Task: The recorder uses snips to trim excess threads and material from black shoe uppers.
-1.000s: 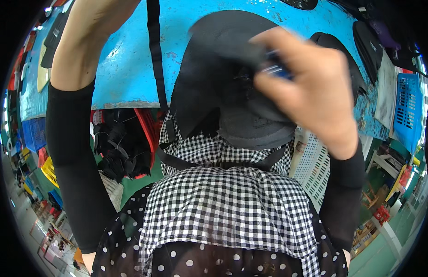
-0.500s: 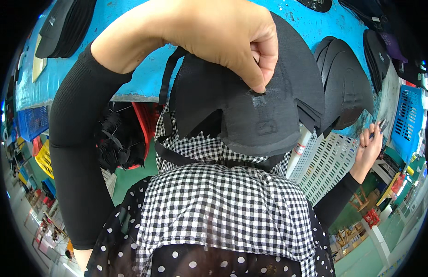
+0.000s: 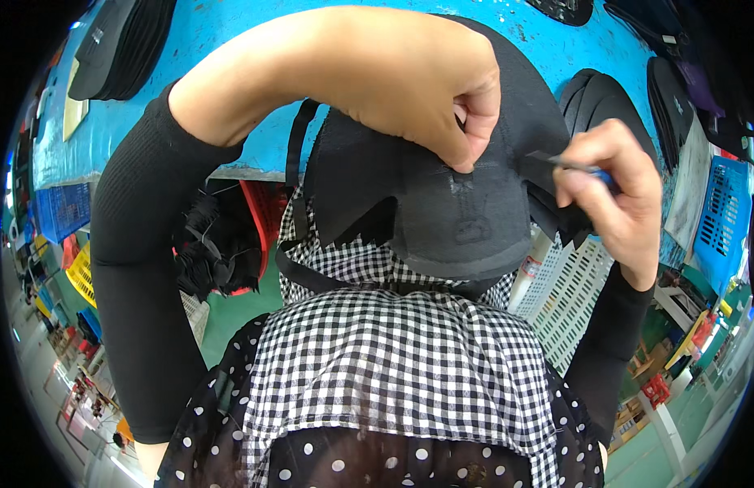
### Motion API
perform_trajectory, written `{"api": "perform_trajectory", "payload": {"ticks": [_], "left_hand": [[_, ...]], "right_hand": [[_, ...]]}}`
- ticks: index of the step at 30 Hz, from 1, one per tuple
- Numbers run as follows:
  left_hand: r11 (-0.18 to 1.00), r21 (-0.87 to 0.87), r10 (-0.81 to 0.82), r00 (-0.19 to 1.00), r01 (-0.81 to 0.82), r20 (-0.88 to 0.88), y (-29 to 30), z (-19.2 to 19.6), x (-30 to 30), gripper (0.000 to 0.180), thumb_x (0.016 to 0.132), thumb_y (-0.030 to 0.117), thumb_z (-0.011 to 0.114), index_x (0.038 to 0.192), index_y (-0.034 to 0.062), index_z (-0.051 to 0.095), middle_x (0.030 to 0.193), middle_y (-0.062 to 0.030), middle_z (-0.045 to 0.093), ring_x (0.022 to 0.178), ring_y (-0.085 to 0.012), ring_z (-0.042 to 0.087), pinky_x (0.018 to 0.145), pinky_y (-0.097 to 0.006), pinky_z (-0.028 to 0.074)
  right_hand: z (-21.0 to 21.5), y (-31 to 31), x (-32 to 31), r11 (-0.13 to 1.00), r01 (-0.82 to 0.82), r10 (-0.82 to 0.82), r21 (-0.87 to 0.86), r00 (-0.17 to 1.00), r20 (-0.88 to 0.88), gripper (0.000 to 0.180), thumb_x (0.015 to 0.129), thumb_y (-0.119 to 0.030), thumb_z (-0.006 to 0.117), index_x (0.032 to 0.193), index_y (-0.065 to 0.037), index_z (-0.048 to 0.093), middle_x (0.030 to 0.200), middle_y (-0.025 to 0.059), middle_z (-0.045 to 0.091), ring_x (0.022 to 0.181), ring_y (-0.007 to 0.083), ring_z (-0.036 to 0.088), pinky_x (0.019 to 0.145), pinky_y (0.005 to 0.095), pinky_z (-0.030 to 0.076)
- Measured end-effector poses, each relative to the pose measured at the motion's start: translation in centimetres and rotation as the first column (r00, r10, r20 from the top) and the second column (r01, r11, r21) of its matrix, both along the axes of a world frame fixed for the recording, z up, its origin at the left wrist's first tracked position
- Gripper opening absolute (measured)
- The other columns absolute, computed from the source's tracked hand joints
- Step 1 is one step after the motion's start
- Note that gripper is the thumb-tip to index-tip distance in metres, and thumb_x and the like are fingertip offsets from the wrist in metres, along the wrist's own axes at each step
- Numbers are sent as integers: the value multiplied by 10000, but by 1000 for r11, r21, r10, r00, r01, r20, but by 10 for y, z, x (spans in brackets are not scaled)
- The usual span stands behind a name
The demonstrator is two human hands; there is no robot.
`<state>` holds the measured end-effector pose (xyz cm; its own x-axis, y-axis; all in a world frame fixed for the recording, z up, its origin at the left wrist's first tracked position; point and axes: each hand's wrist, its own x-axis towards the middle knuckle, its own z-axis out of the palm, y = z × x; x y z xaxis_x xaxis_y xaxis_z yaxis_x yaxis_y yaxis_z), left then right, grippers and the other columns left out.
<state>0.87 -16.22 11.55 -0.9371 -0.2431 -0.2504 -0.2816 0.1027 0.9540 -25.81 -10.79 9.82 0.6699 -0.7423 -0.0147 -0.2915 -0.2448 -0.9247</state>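
Observation:
A stack of black fabric panels [image 3: 466,220], curved along the lower edge and notched at the sides, lies in front of me and hangs over the table's front edge. My left hand [image 3: 426,89] reaches over it from the left, thumb and fingers pinched on a small dark tab at the middle of the top panel. At the right, my right hand [image 3: 617,191] is closed round small snips [image 3: 584,167] with a blue handle. Their thin metal tip points left, just above the panel's right side, apart from my left hand.
The blue table [image 3: 263,138] bears stacks of black pieces at far left [image 3: 124,49] and right [image 3: 609,102]. Below its edge stand a red bin [image 3: 259,215] of black scraps and a pale perforated basket [image 3: 556,285]. A blue basket [image 3: 723,220] is at far right.
My right hand has come up and left from beyond the table's right edge, bringing the snips over the panel. My left hand keeps its pinch and has shifted slightly right.

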Motion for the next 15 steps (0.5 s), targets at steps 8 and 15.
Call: {"api": "perform_trajectory", "payload": {"ticks": [8, 15], "left_hand": [[792, -599, 245, 961, -121, 130, 17, 1, 2, 211, 824, 216, 662, 872, 10, 657, 770, -128, 650, 746, -253, 630, 679, -342, 479], [971, -225, 186, 836, -77, 516, -1, 26, -18, 194, 849, 178, 575, 890, 4, 649, 752, -112, 646, 696, -213, 599, 646, -339, 462]], "right_hand": [[-2, -7, 27, 828, -383, 223, -409, 894, -388, 132, 754, -70, 719, 802, -26, 605, 720, 79, 613, 647, 273, 621, 563, 328, 473], [-1, -22, 30, 855, -357, 205, -376, 899, -388, 115, 764, -29, 693, 821, -29, 593, 733, 95, 617, 659, 288, 623, 574, 336, 474]]}}
